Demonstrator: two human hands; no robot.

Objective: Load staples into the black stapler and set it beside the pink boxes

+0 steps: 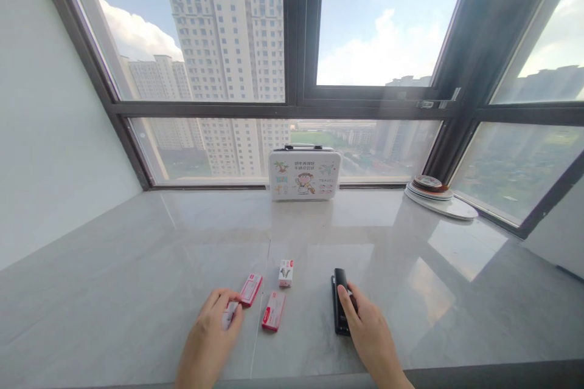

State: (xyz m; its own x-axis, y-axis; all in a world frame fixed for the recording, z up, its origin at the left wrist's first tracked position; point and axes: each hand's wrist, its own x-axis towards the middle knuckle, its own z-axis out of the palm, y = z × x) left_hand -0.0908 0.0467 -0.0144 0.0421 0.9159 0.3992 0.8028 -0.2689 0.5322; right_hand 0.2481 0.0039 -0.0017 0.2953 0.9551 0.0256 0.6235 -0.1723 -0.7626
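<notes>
My left hand is closed around a small white box, which its fingers partly cover. Just beyond those fingertips lies a pink-and-white box. To the right is a second flat pink-and-white box, and behind it a small white box with a dark picture on its side. On the right, a black stapler lies lengthwise on the grey surface. My right hand grips it from the right side, with the thumb on top; the other fingers are mostly hidden.
A white printed case with a black handle stands upright against the window at the back. Several stacked plates or mats lie in the back right corner. The glossy grey ledge meets a wall on the left, and dark window frames bound it behind.
</notes>
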